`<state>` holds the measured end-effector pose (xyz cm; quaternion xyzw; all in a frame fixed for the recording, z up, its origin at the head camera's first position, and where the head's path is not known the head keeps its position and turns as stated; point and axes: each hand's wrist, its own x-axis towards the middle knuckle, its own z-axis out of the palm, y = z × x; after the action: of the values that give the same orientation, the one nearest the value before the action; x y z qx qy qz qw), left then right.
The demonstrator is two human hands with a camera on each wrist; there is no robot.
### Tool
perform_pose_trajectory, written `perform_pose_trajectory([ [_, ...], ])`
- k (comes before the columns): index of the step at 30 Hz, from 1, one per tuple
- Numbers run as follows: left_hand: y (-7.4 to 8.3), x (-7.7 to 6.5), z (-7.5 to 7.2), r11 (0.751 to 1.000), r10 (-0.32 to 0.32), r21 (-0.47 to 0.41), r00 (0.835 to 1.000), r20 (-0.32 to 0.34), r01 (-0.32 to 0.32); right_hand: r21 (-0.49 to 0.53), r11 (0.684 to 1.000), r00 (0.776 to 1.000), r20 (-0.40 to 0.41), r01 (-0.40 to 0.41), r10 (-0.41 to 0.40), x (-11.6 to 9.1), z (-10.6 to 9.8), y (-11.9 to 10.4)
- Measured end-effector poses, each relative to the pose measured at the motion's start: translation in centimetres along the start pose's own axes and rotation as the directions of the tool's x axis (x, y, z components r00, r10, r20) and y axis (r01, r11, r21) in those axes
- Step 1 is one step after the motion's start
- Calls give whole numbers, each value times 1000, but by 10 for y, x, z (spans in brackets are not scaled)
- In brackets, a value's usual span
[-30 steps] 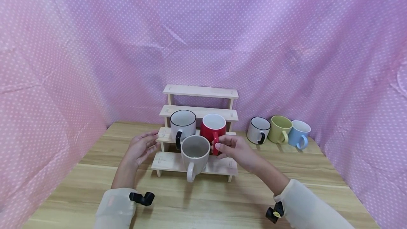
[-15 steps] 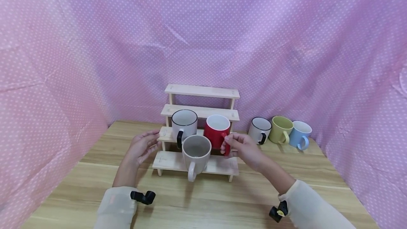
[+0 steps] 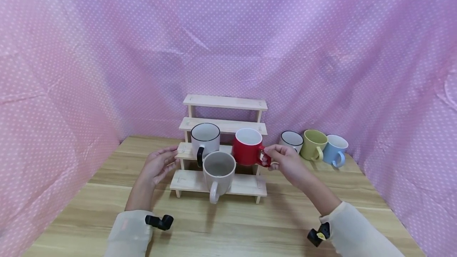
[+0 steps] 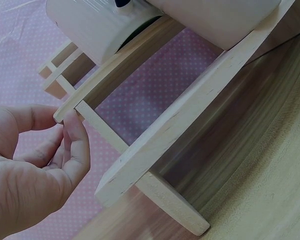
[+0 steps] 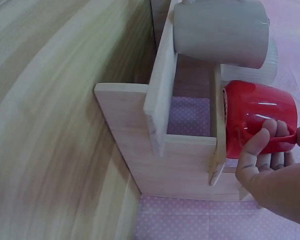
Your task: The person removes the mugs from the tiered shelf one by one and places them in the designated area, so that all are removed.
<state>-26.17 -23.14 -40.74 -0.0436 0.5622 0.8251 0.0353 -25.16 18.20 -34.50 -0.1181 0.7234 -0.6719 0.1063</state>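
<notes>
My right hand (image 3: 290,166) grips the handle of a red mug (image 3: 244,154) with a white inside. The mug stands upright at the right part of the second step of a wooden stepped rack (image 3: 224,102); in the right wrist view its base is right at that board. My left hand (image 4: 37,160) pinches the left end of the same step between thumb and fingers. Left of the red mug, a white mug (image 3: 211,146) with black rim and handle sits on that step. A beige mug (image 3: 222,177) stands on the lowest step, handle toward me.
On the wooden table (image 3: 228,229), right of the rack, stand another black-rimmed white mug (image 3: 290,139), a yellow-green mug (image 3: 311,150) and a light blue mug (image 3: 333,154). A pink dotted cloth (image 3: 228,31) hangs behind and at both sides.
My right hand has moved the red mug to the right along the step and turned its handle from facing me toward the right. My left hand has kept its place on the rack.
</notes>
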Motion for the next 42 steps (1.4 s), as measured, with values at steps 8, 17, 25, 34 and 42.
perform_pose_trajectory([
  [8, -1, 1, -1, 1000, 7, 3, 1000, 1, -7, -70, 998, 999, -44, -5, 2, 2, 0, -2],
  [17, -2, 2, 0, 1000, 6, 16, 1000, 13, -7, -109, 993, 999, 4, 38, -38, -2, -4, -5],
  [25, -1, 1, 0, 1000, 4, 10, 1000, 1, -4, -89, 990, 994, 15, 108, -107, -7, -13, -8],
  [34, 1, 1, 0, 1000, -8, -7, 1000, -7, 8, -110, 982, 987, -14, 156, -158, -19, -32, -24],
  [42, -1, 2, 0, 1000, -11, -14, 1000, -1, 11, -27, 976, 975, -49, 217, -218, -33, -53, -31],
])
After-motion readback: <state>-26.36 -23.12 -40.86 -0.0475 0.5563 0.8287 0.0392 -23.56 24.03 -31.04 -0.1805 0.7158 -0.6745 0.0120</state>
